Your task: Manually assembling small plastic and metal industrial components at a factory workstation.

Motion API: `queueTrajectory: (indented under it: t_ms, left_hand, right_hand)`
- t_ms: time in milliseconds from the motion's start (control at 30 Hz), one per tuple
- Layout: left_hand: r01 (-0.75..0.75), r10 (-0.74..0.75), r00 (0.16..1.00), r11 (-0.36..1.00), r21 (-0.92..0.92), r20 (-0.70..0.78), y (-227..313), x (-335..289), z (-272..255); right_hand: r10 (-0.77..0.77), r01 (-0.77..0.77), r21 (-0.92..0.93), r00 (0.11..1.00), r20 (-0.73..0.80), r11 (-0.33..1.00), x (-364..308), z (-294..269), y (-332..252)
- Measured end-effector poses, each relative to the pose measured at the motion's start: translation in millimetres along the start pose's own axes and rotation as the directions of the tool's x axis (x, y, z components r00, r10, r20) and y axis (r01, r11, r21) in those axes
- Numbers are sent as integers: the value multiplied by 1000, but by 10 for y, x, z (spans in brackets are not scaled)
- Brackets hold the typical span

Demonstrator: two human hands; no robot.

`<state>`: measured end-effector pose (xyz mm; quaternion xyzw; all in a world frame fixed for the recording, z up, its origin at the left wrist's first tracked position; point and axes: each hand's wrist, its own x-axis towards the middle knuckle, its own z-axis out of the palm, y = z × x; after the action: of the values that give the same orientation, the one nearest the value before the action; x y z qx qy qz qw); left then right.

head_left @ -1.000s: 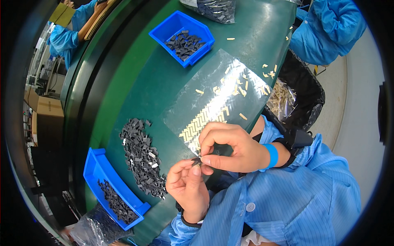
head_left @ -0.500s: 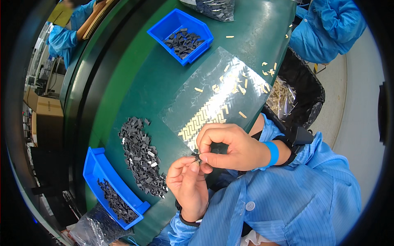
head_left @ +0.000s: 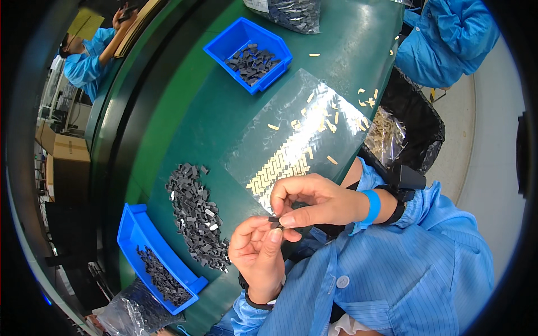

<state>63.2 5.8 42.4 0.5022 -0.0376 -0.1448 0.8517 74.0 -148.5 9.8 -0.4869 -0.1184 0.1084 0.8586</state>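
Between my two hands is a small black plastic piece (head_left: 274, 220), partly hidden by fingers. My left hand (head_left: 259, 249) pinches it from below with thumb and fingertips. From above, my right hand (head_left: 319, 203) has its thumb and fingers closed at the same piece. Just beyond my hands lies a clear plastic sheet (head_left: 252, 140) bearing cream-coloured strips (head_left: 277, 168), many in a herringbone pattern and others loose. To the left, a long heap of small black pieces (head_left: 196, 215) spreads over the green table.
A blue bin (head_left: 134, 229) with black parts stands at the near left, beside a clear bag (head_left: 137, 308). Farther off are another blue bin (head_left: 224, 42) and a bag of black parts (head_left: 291, 14). A black-lined waste bin (head_left: 423, 123) sits right; two people in blue work nearby.
The black piece has moved slightly right and down and now shows more between my fingertips. My right hand has shifted a little lower. A person at far left has raised their hands.
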Motion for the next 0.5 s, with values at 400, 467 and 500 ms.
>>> queueTrajectory:
  t_ms: [400,467,500]
  left_hand:
    - [-34,-9,983,974,225,185,81,-6,-122]
    - [-118,-32,960,853,508,277,174,0,-111]
    - [-179,-22,951,773,608,308,189,11,-123]
  right_hand:
    - [225,-279,301,953,201,912,-29,-95,-60]
    - [259,-321,294,938,232,900,-18,-102,-58]
    - [286,-354,275,923,259,894,-12,-101,-57]
